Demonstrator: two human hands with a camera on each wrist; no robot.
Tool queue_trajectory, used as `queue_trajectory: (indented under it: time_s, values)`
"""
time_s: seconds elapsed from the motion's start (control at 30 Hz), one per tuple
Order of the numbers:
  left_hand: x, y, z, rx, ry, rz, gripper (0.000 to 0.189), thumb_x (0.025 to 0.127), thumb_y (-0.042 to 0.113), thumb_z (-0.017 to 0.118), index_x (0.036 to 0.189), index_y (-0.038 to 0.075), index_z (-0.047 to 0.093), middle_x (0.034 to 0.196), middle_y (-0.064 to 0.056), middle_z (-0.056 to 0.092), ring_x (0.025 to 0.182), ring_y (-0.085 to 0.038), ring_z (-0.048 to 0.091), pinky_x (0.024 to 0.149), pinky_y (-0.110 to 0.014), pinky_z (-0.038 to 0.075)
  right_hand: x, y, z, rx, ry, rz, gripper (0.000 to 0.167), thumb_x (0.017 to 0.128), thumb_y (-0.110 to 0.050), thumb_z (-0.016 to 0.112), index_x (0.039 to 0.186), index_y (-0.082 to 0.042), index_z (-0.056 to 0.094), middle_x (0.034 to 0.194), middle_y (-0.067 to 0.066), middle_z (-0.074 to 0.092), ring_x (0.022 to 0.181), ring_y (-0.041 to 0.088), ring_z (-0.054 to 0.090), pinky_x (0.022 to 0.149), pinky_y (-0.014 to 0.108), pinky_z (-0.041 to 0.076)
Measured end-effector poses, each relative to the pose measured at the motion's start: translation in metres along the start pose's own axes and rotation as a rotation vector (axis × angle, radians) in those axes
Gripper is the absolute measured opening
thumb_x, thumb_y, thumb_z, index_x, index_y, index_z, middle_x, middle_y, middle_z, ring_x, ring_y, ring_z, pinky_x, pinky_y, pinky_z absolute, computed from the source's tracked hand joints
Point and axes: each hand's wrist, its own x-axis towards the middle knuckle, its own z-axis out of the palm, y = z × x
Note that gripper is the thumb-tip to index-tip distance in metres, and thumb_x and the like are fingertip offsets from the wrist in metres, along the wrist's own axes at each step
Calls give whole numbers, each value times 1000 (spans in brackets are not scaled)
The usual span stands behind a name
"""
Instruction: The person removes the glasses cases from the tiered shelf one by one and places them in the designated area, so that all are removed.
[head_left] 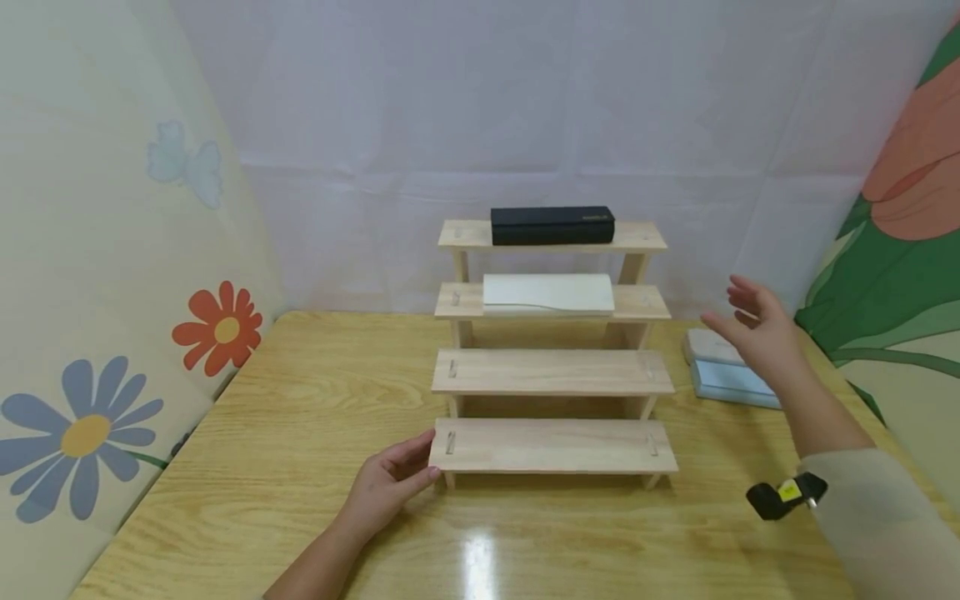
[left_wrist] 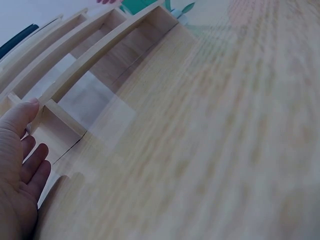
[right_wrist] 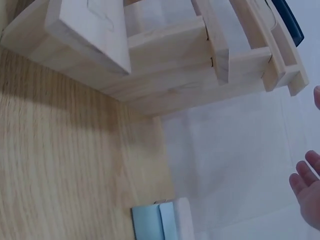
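Guessing they're stocking this tiered wooden stand (head_left: 553, 447): left hand (head_left: 384, 490) gripping it, right hand (head_left: 763, 332) hovering empty, probably needing the blue case (head_left: 726, 380) next.

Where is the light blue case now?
In the head view, the light blue case lies on the table, right of the wooden stand, just in front of the whitish item.

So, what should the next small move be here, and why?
Probably bring the right hand down to grasp the light blue case: that hand is open and empty near it, the black case and white case already sit on the top two tiers of the wooden stand, the lower two are bare, and the left hand touches the stand's left end.
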Motion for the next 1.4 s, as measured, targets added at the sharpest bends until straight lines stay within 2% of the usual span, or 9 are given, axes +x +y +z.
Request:
queue_trajectory:
  time_s: [0.17,0.5,0.8,1.27,1.4]
  values:
    - [1,2,0,6,5,-4,55,84,7,76,133,-5,55,130,-26,61,102,4,62,90,-14,51,3,-10,5,7,-13,-37,78,96,-31,64,156,-8,20,154,27,32,139,44,32,116,57,28]
    - [2,3,0,16,14,-18,54,84,8,76,133,-4,56,130,-24,62,103,2,62,90,-14,50,9,-31,13,0,-94,-82,77,95,-27,66,155,-6,22,154,26,33,139,45,33,115,58,30]
    - [3,2,-1,10,16,-33,55,84,9,76,133,-3,56,129,-23,62,102,0,64,89,-14,50,14,-50,25,-31,-123,-49,80,93,-31,69,155,-10,24,156,23,32,141,42,33,117,55,29]
    - [2,2,0,11,18,-33,54,84,8,76,133,-3,56,130,-24,62,102,2,63,90,-14,50,20,-63,45,5,-196,-137,76,91,-21,72,152,-5,30,150,25,39,140,41,36,117,54,30]
    - [1,1,0,9,14,-26,54,83,8,76,133,-3,56,130,-24,62,102,2,63,90,-15,50,22,-66,50,-15,-215,-131,76,91,-25,72,152,-7,31,151,24,39,140,40,36,118,53,29]
